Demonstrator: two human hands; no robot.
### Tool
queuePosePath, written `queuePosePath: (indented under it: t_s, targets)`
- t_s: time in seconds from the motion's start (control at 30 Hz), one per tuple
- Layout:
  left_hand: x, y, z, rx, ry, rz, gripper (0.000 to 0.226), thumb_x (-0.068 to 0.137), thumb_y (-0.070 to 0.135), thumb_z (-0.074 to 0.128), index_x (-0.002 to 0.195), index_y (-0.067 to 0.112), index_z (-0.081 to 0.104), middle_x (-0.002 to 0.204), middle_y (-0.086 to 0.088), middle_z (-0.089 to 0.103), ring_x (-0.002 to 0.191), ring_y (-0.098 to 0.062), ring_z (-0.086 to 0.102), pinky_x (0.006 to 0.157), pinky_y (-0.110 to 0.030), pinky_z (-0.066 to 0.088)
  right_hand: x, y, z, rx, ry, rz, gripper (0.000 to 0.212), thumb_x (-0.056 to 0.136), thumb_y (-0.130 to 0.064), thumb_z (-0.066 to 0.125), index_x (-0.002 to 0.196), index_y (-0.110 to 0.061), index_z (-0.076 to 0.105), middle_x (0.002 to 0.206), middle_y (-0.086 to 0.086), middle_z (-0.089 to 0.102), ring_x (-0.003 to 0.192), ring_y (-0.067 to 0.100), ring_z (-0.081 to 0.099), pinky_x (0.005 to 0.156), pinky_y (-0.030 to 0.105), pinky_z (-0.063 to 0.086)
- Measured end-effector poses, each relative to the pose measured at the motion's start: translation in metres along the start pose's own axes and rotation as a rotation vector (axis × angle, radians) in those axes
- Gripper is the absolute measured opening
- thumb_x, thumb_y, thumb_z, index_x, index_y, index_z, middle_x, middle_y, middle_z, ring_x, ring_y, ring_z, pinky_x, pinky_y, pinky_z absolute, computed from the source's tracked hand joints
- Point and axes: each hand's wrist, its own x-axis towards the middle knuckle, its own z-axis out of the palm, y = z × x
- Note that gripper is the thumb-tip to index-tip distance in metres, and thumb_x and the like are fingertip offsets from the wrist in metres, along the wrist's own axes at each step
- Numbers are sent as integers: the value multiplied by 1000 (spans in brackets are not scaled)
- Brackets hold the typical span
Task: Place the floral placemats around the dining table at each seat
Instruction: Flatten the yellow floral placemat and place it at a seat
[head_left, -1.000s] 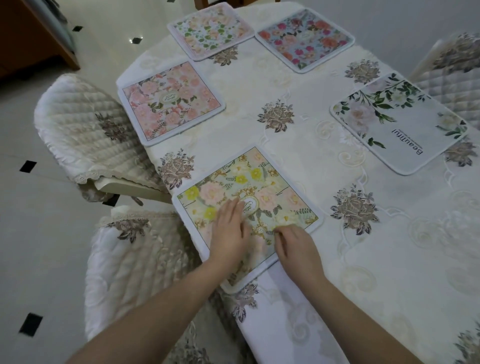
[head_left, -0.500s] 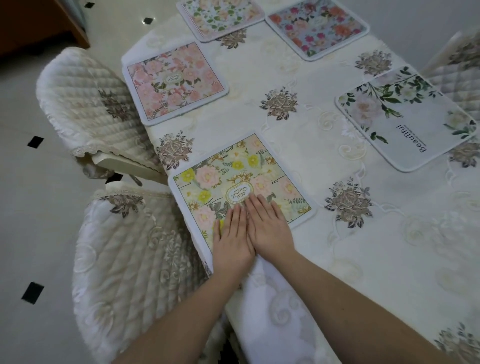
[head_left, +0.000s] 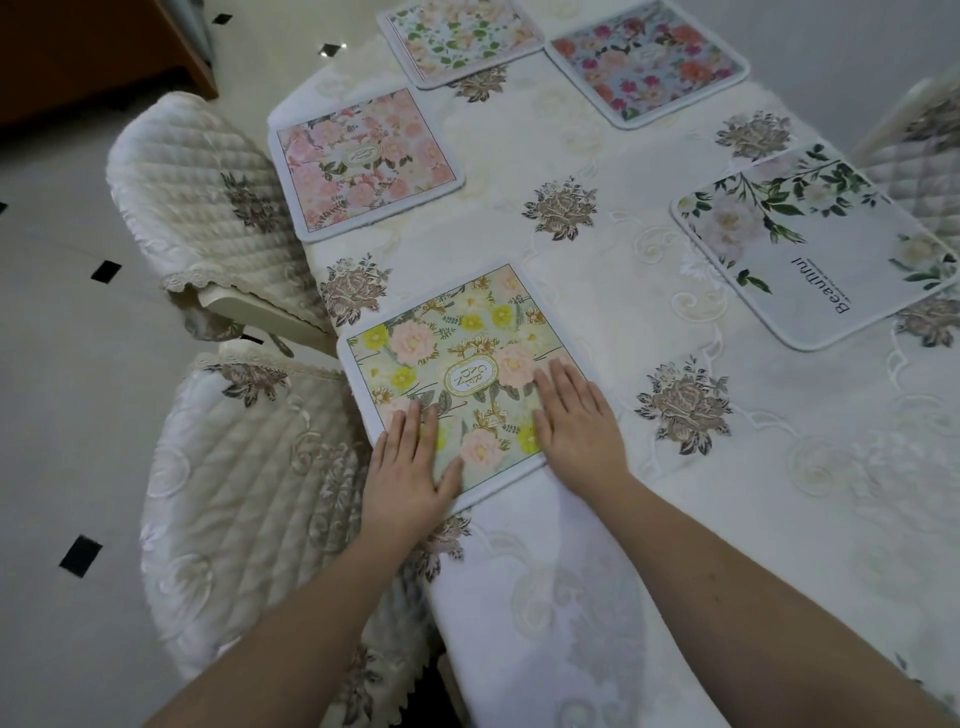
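A green and yellow floral placemat (head_left: 457, 358) lies flat at the table's near left edge. My left hand (head_left: 410, 467) presses flat on its near left corner, fingers straight. My right hand (head_left: 576, 421) presses flat on its near right side. Further along the left edge lies a pink floral placemat (head_left: 363, 161). At the far end lie a pale green floral placemat (head_left: 457, 36) and a blue one with red flowers (head_left: 649, 62). A white placemat with green leaves (head_left: 810, 239) lies at the right edge.
The table wears a cream embroidered tablecloth (head_left: 597, 291). Two quilted chairs stand at the left, one near (head_left: 244, 493) and one further off (head_left: 202, 197). Another chair (head_left: 919, 145) stands at the right. A wooden cabinet (head_left: 104, 52) is at the far left.
My two hands lay side by side on the middle of the near placemat; they have slid apart, the left to its left corner and the right to its right side.
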Motion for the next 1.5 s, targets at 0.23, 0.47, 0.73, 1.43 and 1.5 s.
queuePosePath:
  t_s: [0.23,0.47,0.73,1.43,1.5]
  targets:
    - [-5,-25,-14,46,-79,17,80,93,72,1,157,26,-16,164,9,-22,150,-8,-22,124,-36,-8,4,33,-11,-9,-54,6,61,106,-45,15,158,-16,2,166,0,-1,153,15,0,121,31,-3]
    - [3,-37,-32,-62,114,-130,68,102,49,14,160,14,9,168,-5,4,155,-17,3,125,-39,4,16,0,-25,-28,105,3,47,105,-16,34,150,-3,34,158,13,35,150,25,23,121,36,5]
    - [61,11,-27,-74,119,2,60,107,35,22,160,14,4,168,-1,-4,154,-14,-8,125,-36,-5,67,-99,-2,67,-31,-305,56,104,-24,27,157,-14,14,166,2,9,153,16,2,125,35,1]
    - [63,-20,-9,-40,69,-49,68,97,68,11,156,42,-9,167,5,-12,153,-16,-15,124,-41,-7,82,-63,12,-36,-26,-161,58,101,-54,12,157,-39,7,166,-6,3,153,12,-3,123,45,-1]
    - [62,-22,-9,-34,75,-44,70,96,69,12,156,41,-12,167,4,-13,153,-14,-16,123,-39,-9,81,-54,9,-29,-14,-146,59,101,-53,11,157,-37,5,166,-5,2,153,13,-4,124,44,0]
